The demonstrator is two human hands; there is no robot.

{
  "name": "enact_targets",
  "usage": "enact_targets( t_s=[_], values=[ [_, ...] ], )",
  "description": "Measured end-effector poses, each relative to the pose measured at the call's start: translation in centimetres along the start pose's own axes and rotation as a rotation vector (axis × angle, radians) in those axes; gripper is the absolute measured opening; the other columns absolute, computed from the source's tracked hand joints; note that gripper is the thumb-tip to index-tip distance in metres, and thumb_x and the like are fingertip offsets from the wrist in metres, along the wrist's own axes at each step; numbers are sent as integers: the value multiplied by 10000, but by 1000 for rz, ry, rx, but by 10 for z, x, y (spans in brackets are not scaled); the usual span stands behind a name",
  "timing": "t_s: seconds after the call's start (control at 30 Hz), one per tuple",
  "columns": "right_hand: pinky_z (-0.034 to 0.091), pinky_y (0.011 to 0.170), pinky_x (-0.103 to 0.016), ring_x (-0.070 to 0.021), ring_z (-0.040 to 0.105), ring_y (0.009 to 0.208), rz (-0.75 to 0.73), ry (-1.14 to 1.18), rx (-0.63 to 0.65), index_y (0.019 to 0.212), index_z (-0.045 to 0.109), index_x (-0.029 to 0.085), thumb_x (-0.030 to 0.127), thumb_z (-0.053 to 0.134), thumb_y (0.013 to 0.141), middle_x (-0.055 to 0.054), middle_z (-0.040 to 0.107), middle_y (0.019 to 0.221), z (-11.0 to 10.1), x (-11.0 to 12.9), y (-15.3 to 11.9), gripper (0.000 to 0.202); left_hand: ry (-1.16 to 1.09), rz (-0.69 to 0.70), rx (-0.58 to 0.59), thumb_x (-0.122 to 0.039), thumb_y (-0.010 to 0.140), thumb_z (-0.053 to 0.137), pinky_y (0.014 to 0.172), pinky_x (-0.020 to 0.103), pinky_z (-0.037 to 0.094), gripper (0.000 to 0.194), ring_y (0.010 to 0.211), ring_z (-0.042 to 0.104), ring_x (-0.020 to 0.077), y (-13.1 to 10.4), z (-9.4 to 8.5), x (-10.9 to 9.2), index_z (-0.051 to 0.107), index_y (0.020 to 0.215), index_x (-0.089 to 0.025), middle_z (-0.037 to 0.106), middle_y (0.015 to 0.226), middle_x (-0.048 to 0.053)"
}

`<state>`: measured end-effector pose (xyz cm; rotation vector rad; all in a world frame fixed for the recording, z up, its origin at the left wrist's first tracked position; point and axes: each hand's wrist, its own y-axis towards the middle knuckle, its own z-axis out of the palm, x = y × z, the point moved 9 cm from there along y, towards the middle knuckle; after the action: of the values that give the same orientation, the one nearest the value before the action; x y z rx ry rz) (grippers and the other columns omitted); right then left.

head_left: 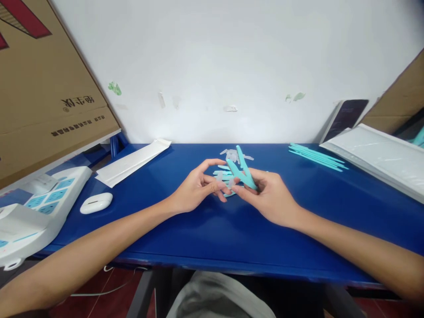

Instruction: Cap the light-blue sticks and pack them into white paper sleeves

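My right hand [273, 194] is closed around a teal V-shaped plastic piece [245, 174], its two arms pointing up and away from me. Close to its thumb and fingertips is a small translucent piece [231, 183]. My left hand [195, 187] faces it, thumb and fingers pinching another small translucent plastic piece [220, 176]. The fingertips of both hands nearly meet. Behind them, partly hidden by my fingers, several teal pieces [222, 172] lie on the blue table [198, 234]. A small pile of translucent plastic pieces [231, 154] lies just beyond.
Several teal strips [314, 157] lie at the right, beside a white package [380, 150]. To the left are a white earbud case [96, 203], a power strip [71, 194] and a folded white sheet [132, 163]. A cardboard box [43, 84] leans at the left; a white wall stands behind.
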<state>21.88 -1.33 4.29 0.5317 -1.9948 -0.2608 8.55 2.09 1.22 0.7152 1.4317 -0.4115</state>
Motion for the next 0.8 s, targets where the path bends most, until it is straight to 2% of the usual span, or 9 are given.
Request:
enact_targets(
  t_s=[0.07, 0.2, 0.33, 0.37, 0.53, 0.6, 0.67, 0.73, 0.8],
  values=[
    [334, 518, -243, -96, 375, 545, -12, 0, -34, 863, 686, 165, 412, 648, 901, 33, 483, 609, -4, 2, 0, 253, -5, -1, 34, -367, 934, 706, 689, 317, 601, 466, 679, 748, 193, -1, 3, 0, 477, 1299, -188, 770, 838, 63],
    [333, 515, -244, -99, 375, 552, -11, 8, -50, 839, 669, 167, 433, 645, 903, 31, 473, 606, -6, 4, 0, 274, 44, -35, 39, -376, 911, 727, 665, 280, 587, 293, 660, 732, 168, -2, 6, 0, 645, 1049, -130, 768, 818, 77],
    [331, 508, -248, -102, 386, 542, 7, 28, -33, 859, 680, 176, 417, 671, 883, 30, 494, 609, -5, 3, 0, 242, 125, -40, 44, -352, 854, 787, 726, 279, 580, 371, 913, 751, 225, -4, 7, -1, 682, 1140, -141, 779, 995, 115],
    [326, 504, -248, -100, 377, 532, 13, 32, -35, 870, 685, 179, 411, 676, 880, 37, 478, 597, -6, 2, 0, 233, 161, -29, 52, -352, 871, 769, 718, 273, 573, 365, 920, 746, 222, -5, 7, -2, 685, 1161, -146, 778, 995, 112],
    [296, 485, -245, -91, 334, 511, 29, 52, -48, 865, 684, 180, 426, 678, 877, 55, 418, 566, -10, -1, 2, 247, 491, 116, -15, -401, 962, 645, 632, 250, 514, 289, 678, 632, 133, -7, -1, -14, 774, 1077, -169, 699, 799, 49],
    [299, 493, -246, -93, 348, 522, 51, 65, -36, 860, 680, 177, 435, 683, 869, 46, 451, 585, -9, -4, 2, 258, 588, 216, -43, -408, 932, 686, 689, 268, 534, 250, 767, 627, 146, -9, -2, -24, 804, 1009, -202, 677, 919, 66],
    [304, 506, -250, -95, 361, 532, 73, 72, -20, 858, 682, 175, 446, 683, 868, 35, 488, 606, -7, -8, 3, 271, 602, 293, -27, -389, 912, 715, 827, 313, 559, 200, 945, 651, 190, -11, 2, -32, 816, 945, -220, 666, 1084, 91],
    [314, 523, -256, -98, 375, 542, 87, 75, -8, 850, 687, 174, 454, 680, 871, 25, 522, 626, -5, -11, 3, 281, 563, 317, 33, -344, 916, 715, 933, 341, 549, 160, 1076, 658, 221, -12, 9, -35, 815, 932, -220, 671, 1199, 99],
    [331, 539, -260, -103, 393, 553, 94, 74, 6, 840, 690, 174, 452, 682, 871, 19, 541, 637, -2, -13, 3, 280, 522, 303, 78, -309, 930, 699, 935, 336, 553, 147, 1064, 685, 222, -12, 15, -33, 809, 956, -214, 711, 1188, 96]
  ],
)
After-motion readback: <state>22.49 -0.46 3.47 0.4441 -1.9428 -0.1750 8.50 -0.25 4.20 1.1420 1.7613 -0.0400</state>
